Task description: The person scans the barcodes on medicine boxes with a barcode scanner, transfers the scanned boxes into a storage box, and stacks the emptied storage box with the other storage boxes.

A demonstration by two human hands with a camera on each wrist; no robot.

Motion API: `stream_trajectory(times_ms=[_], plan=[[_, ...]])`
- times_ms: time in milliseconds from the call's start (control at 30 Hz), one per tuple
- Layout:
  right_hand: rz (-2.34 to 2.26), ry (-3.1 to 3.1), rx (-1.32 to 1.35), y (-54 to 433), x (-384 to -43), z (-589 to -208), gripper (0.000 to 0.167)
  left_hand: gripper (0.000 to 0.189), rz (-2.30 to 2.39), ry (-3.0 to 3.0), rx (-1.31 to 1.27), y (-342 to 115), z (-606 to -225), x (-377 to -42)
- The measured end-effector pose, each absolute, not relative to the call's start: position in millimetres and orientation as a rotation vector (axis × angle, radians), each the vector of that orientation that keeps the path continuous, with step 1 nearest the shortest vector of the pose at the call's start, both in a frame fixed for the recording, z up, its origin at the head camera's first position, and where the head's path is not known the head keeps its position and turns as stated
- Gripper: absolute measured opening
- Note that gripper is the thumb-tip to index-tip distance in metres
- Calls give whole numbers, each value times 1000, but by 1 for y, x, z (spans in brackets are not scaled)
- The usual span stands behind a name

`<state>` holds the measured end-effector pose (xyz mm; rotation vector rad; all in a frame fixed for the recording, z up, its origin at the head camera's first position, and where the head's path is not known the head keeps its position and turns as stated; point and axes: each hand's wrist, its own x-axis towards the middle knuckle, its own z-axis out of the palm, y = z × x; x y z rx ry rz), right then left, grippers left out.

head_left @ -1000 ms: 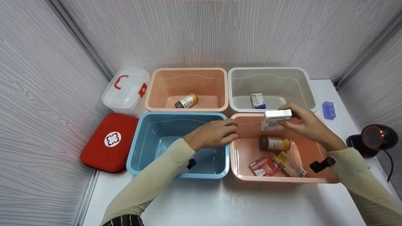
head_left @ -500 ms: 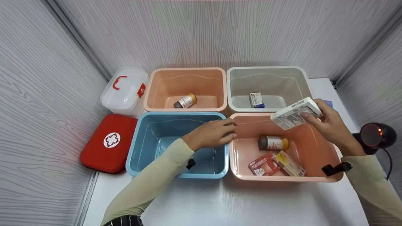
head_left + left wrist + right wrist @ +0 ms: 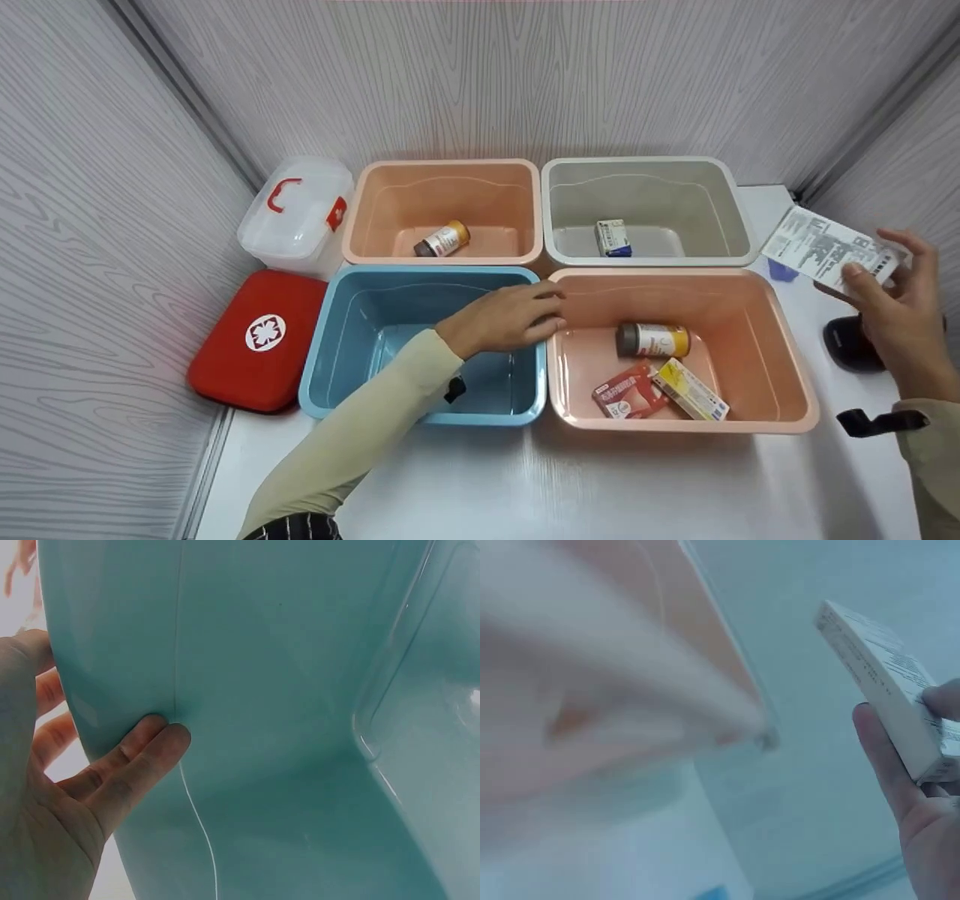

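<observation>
My right hand [image 3: 904, 319] holds a white medicine box [image 3: 829, 244] between thumb and fingers, past the right side of the front pink bin [image 3: 799, 360]. Printed text covers the box face; in the right wrist view the white box [image 3: 881, 686] is tilted. My left hand [image 3: 502, 319] rests on the rim between the blue bin [image 3: 319, 360] and the front pink bin. In the left wrist view the left hand's fingers [image 3: 142, 757] straddle the blue wall, fairly straight. A brown-capped bottle [image 3: 652, 340], a red packet [image 3: 630, 391] and a yellow-and-white box [image 3: 690, 390] lie in the front pink bin.
Behind stand another pink bin [image 3: 450, 169] with a bottle [image 3: 442, 238] and a grey bin [image 3: 645, 169] with a small box [image 3: 613, 238]. A clear case [image 3: 292, 217] and red first-aid pouch [image 3: 255, 337] stand left. A black device [image 3: 855, 345] is partly hidden at right.
My right hand has carried the white box from over the front pink bin rightward, beyond its edge, turning its printed face up. The left hand has stayed put.
</observation>
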<state>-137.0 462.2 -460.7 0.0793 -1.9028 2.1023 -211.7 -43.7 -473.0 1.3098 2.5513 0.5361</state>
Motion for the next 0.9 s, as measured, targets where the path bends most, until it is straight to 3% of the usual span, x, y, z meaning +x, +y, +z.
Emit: stream_trajectory(times_ms=[200,600,900], plan=[[2181,-1839,-165,494,-121,-488,41,45,533,2551,1282,-44,-472,-210],[2540,-1345,-519,503,-111,-544,42,44,546,2545,1278,-44,-470,-210],[2621,-1243,-565,504,-114,-545,35,45,545,2546,1273,-44,-470,-209]])
